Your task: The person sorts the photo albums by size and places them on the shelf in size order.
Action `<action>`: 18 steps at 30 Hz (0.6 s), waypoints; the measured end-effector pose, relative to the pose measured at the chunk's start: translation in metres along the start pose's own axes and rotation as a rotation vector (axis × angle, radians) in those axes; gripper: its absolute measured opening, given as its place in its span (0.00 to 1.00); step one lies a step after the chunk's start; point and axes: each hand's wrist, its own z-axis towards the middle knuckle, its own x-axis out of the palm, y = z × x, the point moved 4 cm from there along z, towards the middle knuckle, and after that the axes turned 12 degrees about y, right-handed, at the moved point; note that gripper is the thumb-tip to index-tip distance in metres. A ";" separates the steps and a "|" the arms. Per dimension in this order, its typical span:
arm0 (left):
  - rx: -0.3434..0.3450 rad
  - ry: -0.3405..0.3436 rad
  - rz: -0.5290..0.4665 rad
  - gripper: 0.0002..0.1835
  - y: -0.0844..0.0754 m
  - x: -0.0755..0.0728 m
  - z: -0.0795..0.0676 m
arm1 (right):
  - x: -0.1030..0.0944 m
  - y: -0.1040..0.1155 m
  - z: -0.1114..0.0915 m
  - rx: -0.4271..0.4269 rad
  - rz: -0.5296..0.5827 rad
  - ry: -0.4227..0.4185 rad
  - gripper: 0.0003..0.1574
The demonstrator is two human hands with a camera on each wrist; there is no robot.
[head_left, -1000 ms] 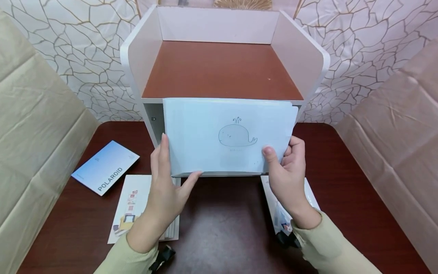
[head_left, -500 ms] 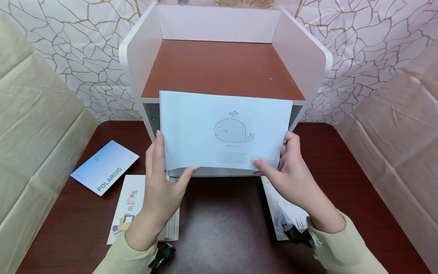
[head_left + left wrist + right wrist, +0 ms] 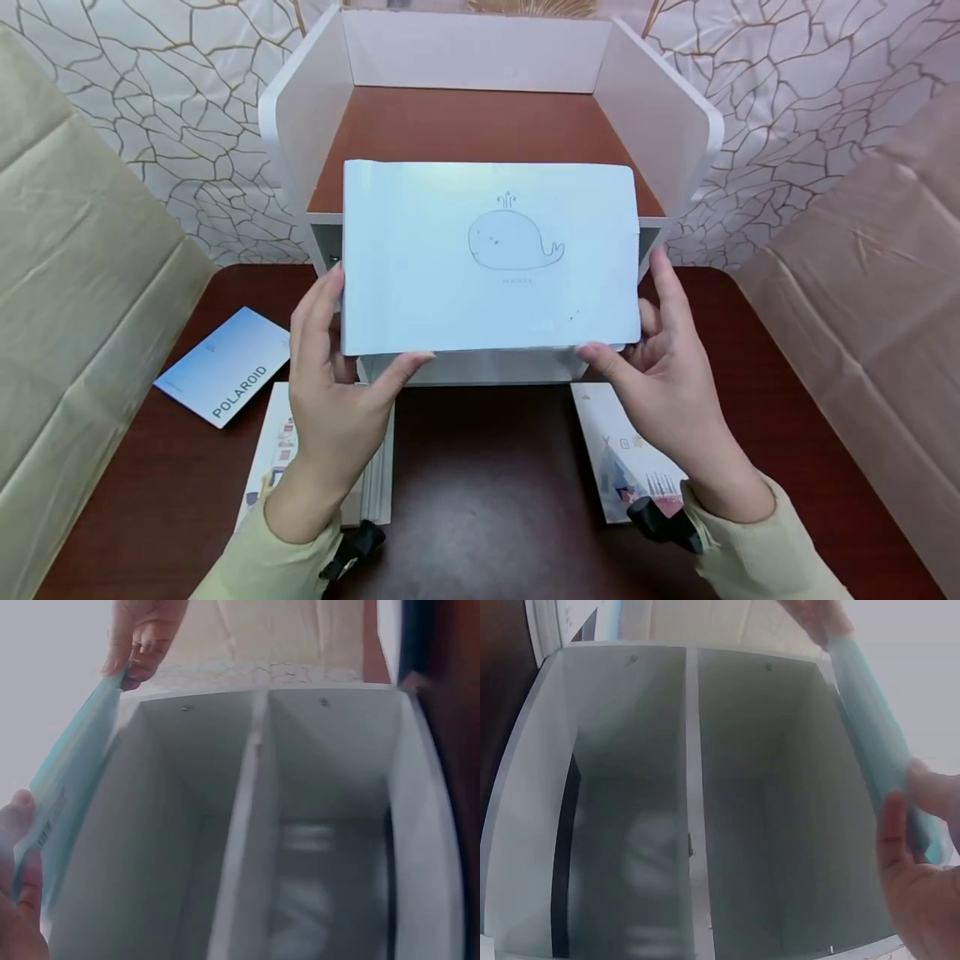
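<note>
A thin pale-blue notebook [image 3: 420, 258] with a line-drawn whale on its cover is held up in front of the white shelf unit. My left hand [image 3: 333, 408] grips its lower left corner, thumb along the bottom edge and fingers at the left side. At the lower right corner my right hand [image 3: 671, 392] pinches it, the index finger pointing up past the edge. In the left wrist view the notebook [image 3: 67, 780] appears nearly edge-on above the shelf compartments. The right wrist view shows the notebook's narrow side [image 3: 866, 727] between thumb and fingers.
The white shelf unit [image 3: 300, 142] has a brown top and two compartments split by a horizontal board [image 3: 694, 787]. A blue POLAROID booklet [image 3: 225, 367] lies on the left, near a stack of notebooks [image 3: 375, 483]. Another illustrated notebook [image 3: 630, 458] lies by the right forearm.
The notebook has been raised from in front of the shelf's lower part to overlap its brown top. Both hands went with it, and the right hand changed its hold at the corner.
</note>
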 end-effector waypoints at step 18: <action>-0.162 0.077 0.110 0.37 -0.012 -0.008 0.054 | -0.017 0.008 0.033 0.027 0.106 -0.200 0.39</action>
